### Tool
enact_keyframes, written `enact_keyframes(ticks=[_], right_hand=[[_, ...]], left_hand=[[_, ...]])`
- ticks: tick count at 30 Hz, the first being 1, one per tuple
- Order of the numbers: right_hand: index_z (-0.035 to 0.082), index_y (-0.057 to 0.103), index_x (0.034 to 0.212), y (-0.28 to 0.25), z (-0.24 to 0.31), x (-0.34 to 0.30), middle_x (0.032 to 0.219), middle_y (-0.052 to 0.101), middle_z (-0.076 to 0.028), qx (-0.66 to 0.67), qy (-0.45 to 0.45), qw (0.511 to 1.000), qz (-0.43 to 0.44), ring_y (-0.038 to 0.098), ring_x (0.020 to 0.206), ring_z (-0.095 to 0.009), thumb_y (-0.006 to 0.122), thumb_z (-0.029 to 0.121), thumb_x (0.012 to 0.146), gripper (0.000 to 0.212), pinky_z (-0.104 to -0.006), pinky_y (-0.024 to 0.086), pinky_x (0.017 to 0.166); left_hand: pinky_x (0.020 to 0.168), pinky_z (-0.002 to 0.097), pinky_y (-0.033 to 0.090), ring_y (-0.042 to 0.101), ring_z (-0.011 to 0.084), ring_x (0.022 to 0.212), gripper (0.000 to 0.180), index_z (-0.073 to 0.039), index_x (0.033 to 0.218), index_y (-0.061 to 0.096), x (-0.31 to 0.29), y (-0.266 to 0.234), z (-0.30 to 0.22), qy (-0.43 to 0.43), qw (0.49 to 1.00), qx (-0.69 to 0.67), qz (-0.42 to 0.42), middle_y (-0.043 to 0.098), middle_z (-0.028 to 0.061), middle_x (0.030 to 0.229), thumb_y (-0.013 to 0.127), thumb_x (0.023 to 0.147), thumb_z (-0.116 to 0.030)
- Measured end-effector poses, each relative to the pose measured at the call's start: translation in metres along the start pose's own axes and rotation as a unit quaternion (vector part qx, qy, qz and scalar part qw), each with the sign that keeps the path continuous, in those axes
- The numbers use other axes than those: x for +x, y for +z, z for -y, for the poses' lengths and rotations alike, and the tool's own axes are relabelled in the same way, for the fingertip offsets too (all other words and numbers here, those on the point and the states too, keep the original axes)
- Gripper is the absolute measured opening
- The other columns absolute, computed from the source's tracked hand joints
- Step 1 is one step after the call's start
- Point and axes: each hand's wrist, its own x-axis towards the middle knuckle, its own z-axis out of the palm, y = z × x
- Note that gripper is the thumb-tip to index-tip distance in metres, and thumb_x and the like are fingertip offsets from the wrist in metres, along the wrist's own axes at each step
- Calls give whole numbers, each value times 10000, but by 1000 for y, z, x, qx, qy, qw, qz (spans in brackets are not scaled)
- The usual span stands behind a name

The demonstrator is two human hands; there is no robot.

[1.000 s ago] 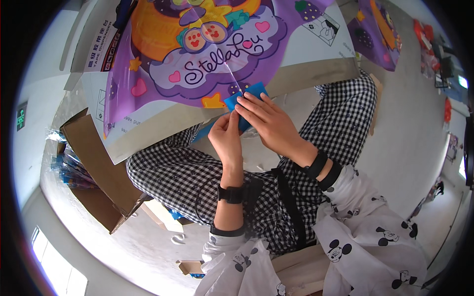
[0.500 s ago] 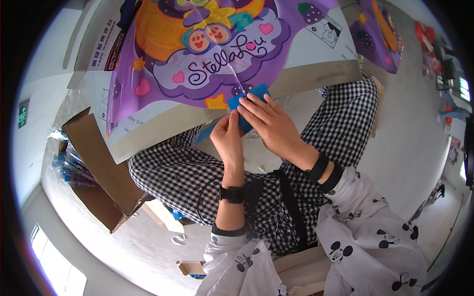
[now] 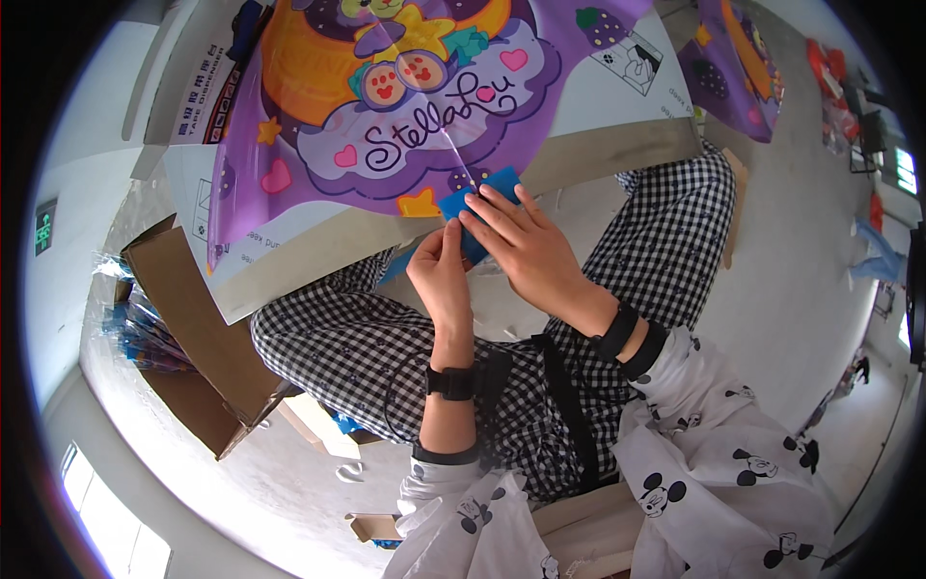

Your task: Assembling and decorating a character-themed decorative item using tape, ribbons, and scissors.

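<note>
A glossy purple sheet [image 3: 424,140], printed with a cartoon picture, lies over the table with its lower corner toward me. At that corner is a folded-looking blue piece [image 3: 503,181] of thin material. My left hand [image 3: 442,285] pinches the blue piece's lower left edge between thumb and fingers. Over its front lie the long fingers of my right hand [image 3: 535,253], gripping it from the right; that thumb is hidden. More blue material shows below and between the hands. How the blue piece joins the purple sheet cannot be made out.
The table edge [image 3: 617,150] runs above my knees. A tape dispenser box [image 3: 198,101] stands at the far left. An open cardboard box [image 3: 198,328] with wrapped packs sits on the floor at left. Another purple printed sheet [image 3: 728,72] hangs at the right.
Both hands and the blue piece have shifted very slightly left. The purple sheet has moved a little with them; the grip looks the same.
</note>
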Motion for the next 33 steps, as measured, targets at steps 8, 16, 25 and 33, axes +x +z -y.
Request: enact_keyframes(ticks=[8,16,25,33], right_hand=[[36,575,1310,-1,0,1,1429,491,-90,-1,0,1000,-8,398,1386,-245,565,-2,831,480,-501,281,1161],[28,614,1236,-3,0,0,1378,540,-103,-45,-16,999,-11,429,1362,-253,589,130,858,393,-486,283,1161],[21,598,1253,-1,-1,0,1382,538,-110,-37,-17,999,-17,412,1372,-253,590,119,845,419,-490,259,1170],[21,589,1260,-7,-3,-2,1414,493,-135,-9,-8,1000,5,395,1380,-283,574,13,817,443,-508,259,1166]], left_hand=[[567,216,467,557,68,654,260,18,973,694,-2,-1,-7,0,999,46,14,640,7,786,654,946,-238],[932,431,444,548,316,1094,304,14,1099,576,-38,-10,-30,413,778,473,24,591,112,1134,625,800,-14],[1060,429,421,457,336,1279,585,19,1369,452,-27,-16,-29,408,723,546,116,473,155,1411,538,793,74],[1056,407,420,461,312,1296,538,50,1351,486,-29,-11,-30,399,699,585,100,479,150,1415,535,816,27]])
